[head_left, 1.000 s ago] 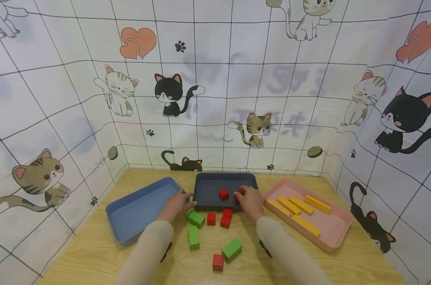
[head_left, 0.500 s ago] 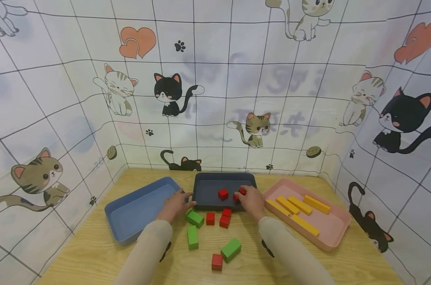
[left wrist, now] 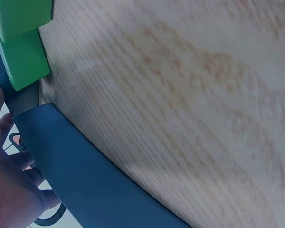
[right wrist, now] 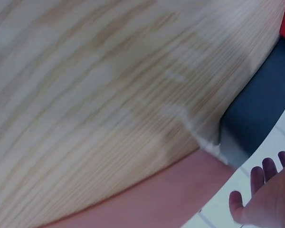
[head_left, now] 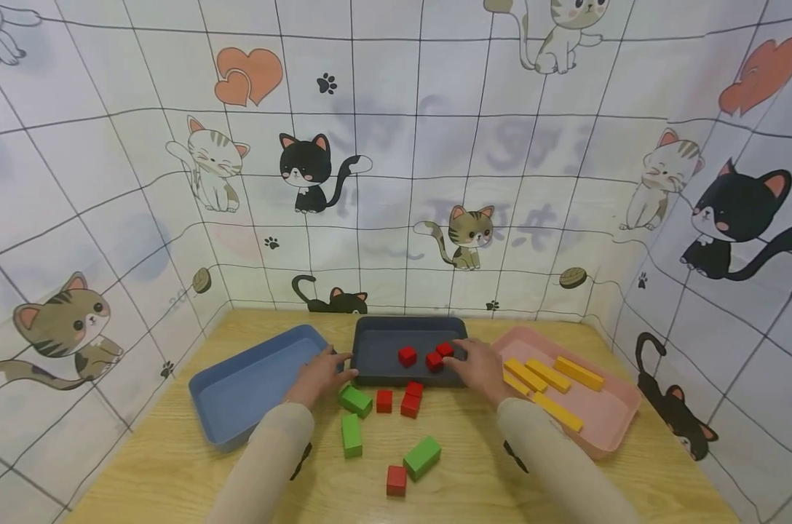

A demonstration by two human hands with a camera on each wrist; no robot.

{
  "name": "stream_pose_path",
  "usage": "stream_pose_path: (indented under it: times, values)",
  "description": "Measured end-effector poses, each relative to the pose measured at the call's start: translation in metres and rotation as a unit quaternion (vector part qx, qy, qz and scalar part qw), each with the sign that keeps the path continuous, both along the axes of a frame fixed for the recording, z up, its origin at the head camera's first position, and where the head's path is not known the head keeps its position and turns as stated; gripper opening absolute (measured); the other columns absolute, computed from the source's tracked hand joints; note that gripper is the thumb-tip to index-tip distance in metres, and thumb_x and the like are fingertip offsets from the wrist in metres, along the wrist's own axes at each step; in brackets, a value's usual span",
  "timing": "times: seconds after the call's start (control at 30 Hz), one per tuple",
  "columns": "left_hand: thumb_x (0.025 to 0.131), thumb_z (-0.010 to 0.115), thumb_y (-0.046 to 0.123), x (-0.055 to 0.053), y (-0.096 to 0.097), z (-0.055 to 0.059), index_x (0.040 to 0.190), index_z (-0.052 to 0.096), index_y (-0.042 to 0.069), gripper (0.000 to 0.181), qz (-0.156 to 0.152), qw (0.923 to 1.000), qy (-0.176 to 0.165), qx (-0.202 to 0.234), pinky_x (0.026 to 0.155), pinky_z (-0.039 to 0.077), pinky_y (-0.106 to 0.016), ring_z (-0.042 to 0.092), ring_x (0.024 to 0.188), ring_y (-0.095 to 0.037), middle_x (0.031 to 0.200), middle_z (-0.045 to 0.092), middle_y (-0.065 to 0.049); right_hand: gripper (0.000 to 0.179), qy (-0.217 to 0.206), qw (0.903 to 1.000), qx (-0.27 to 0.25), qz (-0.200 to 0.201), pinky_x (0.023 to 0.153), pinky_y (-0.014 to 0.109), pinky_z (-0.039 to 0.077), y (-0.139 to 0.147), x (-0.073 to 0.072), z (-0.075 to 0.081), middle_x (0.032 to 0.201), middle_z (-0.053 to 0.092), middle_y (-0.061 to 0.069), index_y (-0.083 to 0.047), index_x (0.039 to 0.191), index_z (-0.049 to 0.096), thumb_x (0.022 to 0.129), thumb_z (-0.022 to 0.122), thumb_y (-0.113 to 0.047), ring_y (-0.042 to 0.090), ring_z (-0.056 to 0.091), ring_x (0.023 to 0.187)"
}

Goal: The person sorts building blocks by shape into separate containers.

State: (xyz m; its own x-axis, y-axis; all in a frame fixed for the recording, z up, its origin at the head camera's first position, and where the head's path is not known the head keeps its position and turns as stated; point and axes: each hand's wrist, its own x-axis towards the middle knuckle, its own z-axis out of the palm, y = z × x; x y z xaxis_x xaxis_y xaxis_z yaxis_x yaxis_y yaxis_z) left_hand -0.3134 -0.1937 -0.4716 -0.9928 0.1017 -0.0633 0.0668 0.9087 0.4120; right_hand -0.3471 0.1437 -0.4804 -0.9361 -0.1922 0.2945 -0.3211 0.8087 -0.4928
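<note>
Three red cubes [head_left: 407, 356] lie in the dark grey tray [head_left: 363, 342]. My right hand [head_left: 480, 370] hovers at that tray's right end, beside two of the cubes. Its fingers are loosely bent and hold nothing; the right wrist view also shows this hand [right wrist: 268, 190] with its fingers apart. My left hand [head_left: 317, 377] is between the blue tray [head_left: 248, 389] and the dark tray, fingers relaxed, holding nothing. In the left wrist view the left hand [left wrist: 14, 180] is behind the blue tray's wall [left wrist: 85, 166]; whether it touches the tray I cannot tell.
Several red cubes [head_left: 384, 401] and three green blocks [head_left: 422, 458] lie on the wooden table [head_left: 468, 466] in front of the dark tray. At the right, a pink tray [head_left: 612, 415] holds several yellow bars [head_left: 578, 372]. A cat-patterned sheet [head_left: 396, 182] surrounds the table.
My right hand has let go of the red cubes in the dark tray and shifted right, leaving them in plain view. The left hand stays about where it was.
</note>
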Motion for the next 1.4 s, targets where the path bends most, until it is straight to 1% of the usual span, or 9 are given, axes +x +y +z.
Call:
stream_pose_path:
  times: [0.07,0.17,0.27,0.53,0.8,0.93,1.03,1.17,1.4]
  values:
    - [0.099,0.060,0.041,0.001,-0.001,0.001,0.146,0.052,0.018,0.054,0.000,1.0000,-0.002,0.001,0.106,0.020,-0.074,0.031,0.139,-0.051,0.158,0.024,-0.027,0.059,-0.017,0.9998,0.006,0.009,0.104,0.066,0.033,0.008,0.001,0.000,0.141,0.052,0.021,-0.006,0.140,0.057,0.093,0.070,-0.039,0.043,0.047,0.130]
    - [0.099,0.061,0.040,0.002,-0.001,0.002,0.146,0.052,0.017,0.053,0.000,1.0000,-0.003,0.002,0.106,0.021,-0.074,0.031,0.138,-0.052,0.158,0.025,-0.027,0.064,-0.032,0.9990,0.023,0.023,0.106,0.064,0.033,0.020,0.000,-0.001,0.146,0.046,0.023,-0.004,0.143,0.052,0.093,0.068,-0.041,0.044,0.044,0.132]
    - [0.099,0.061,0.040,0.002,-0.002,0.003,0.145,0.053,0.017,0.053,-0.003,1.0000,-0.001,0.001,0.105,0.022,-0.074,0.031,0.138,-0.053,0.157,0.025,-0.028,0.068,-0.031,0.9980,0.047,0.031,0.105,0.061,0.036,0.031,-0.001,-0.002,0.144,0.047,0.025,0.000,0.143,0.051,0.093,0.068,-0.042,0.045,0.045,0.131]
    - [0.099,0.060,0.039,0.000,-0.001,0.004,0.146,0.052,0.015,0.053,-0.011,0.9999,0.001,-0.004,0.105,0.022,-0.074,0.029,0.138,-0.054,0.157,0.024,-0.029,0.071,-0.035,0.9977,0.040,0.043,0.107,0.062,0.033,0.051,-0.001,-0.008,0.142,0.048,0.027,0.001,0.143,0.051,0.091,0.069,-0.045,0.048,0.043,0.131]
    - [0.098,0.062,0.039,0.002,0.001,0.007,0.145,0.052,0.013,0.054,-0.017,0.9995,0.015,-0.023,0.106,0.023,-0.073,0.031,0.138,-0.052,0.154,0.030,-0.029,0.067,-0.027,0.9976,0.045,0.046,0.099,0.057,0.042,0.058,0.002,-0.014,0.128,0.058,0.020,0.004,0.136,0.057,0.091,0.070,-0.044,0.040,0.054,0.116]
    - [0.097,0.063,0.039,0.001,0.001,0.009,0.146,0.050,0.011,0.058,-0.014,0.9993,0.020,-0.028,0.106,0.023,-0.073,0.032,0.138,-0.050,0.154,0.032,-0.029,0.066,-0.037,0.9968,0.050,0.050,0.103,0.058,0.039,0.061,0.003,-0.016,0.135,0.055,0.022,0.003,0.138,0.055,0.094,0.066,-0.044,0.043,0.050,0.124]
    - [0.097,0.064,0.040,-0.001,-0.002,0.007,0.147,0.049,0.010,0.060,-0.016,0.9992,0.028,-0.025,0.106,0.022,-0.073,0.032,0.138,-0.050,0.154,0.032,-0.028,0.067,-0.045,0.9964,0.046,0.055,0.106,0.060,0.035,0.062,0.003,-0.018,0.141,0.051,0.023,0.002,0.141,0.052,0.095,0.064,-0.045,0.044,0.045,0.130]
    - [0.097,0.063,0.041,-0.003,-0.005,0.006,0.148,0.048,0.011,0.061,-0.023,0.9988,0.039,-0.020,0.105,0.022,-0.073,0.032,0.139,-0.049,0.154,0.032,-0.027,0.066,-0.047,0.9960,0.046,0.061,0.107,0.060,0.035,0.063,0.003,-0.018,0.141,0.050,0.025,0.003,0.141,0.052,0.096,0.062,-0.044,0.045,0.044,0.131]
    - [0.097,0.062,0.043,0.004,0.000,0.014,0.149,0.046,0.012,0.062,-0.036,0.9979,0.050,-0.020,0.107,0.025,-0.070,0.032,0.139,-0.048,0.155,0.031,-0.026,0.068,-0.050,0.9956,0.054,0.059,0.108,0.061,0.032,0.061,0.006,-0.018,0.146,0.044,0.027,0.005,0.142,0.049,0.097,0.061,-0.044,0.047,0.041,0.133]
